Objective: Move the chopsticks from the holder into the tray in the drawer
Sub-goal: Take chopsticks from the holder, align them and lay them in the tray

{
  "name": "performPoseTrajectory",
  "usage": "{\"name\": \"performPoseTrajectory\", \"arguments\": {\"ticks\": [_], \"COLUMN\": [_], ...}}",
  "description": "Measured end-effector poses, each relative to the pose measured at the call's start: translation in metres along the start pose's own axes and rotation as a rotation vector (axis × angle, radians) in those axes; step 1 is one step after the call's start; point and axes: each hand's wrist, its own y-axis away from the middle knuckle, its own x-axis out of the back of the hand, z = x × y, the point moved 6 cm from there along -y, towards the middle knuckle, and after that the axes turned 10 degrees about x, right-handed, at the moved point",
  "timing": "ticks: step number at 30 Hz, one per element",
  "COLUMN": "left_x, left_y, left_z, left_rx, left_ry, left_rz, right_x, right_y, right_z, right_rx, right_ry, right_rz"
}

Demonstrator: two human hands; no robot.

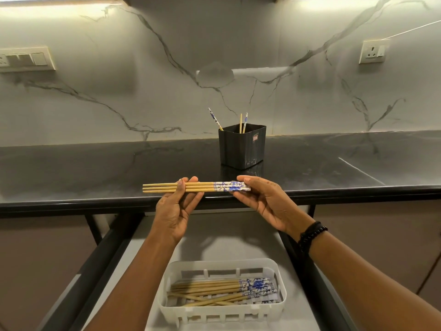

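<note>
A bundle of pale wooden chopsticks with blue-and-white patterned ends point(202, 186) is held level above the front edge of the glossy black bench point(95, 168); I count three, perhaps four. The left hand point(175, 209) pinches the plain part, thumb on top. The right hand point(265, 201) pinches the patterned ends. Three more chopsticks point(214, 119) stand in the black square plastic holder point(242, 149) behind. Below, the white slotted plastic tray point(167, 306) in the open grey drawer point(226, 232) has several, too crossed to count.
</note>
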Motion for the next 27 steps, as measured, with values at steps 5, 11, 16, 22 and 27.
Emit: {"name": "performPoseTrajectory", "arguments": {"ticks": [5,11,16,22,27], "left_x": [-0.004,-0.003,-0.001,0.004,0.004], "left_y": [0.001,0.003,0.003,0.002,0.002], "left_z": [-0.004,-0.006,-0.006,0.001,-0.001], "left_rx": [0.007,0.032,0.043,-0.009,0.003], "left_ry": [-0.057,-0.079,-0.089,-0.058,-0.081], "left_rz": [0.017,0.007,0.015,0.027,0.029], "right_x": [-0.003,-0.003,0.002,0.010,0.008], "right_y": [0.000,0.002,0.001,-0.001,-0.003], "right_z": [-0.006,-0.003,-0.004,-0.001,-0.001], "right_rx": [0.047,0.052,0.016,-0.055,-0.025], "right_ry": [0.251,0.373,0.334,0.340,0.421], "right_rz": [-0.060,-0.085,-0.056,-0.073,-0.119]}}
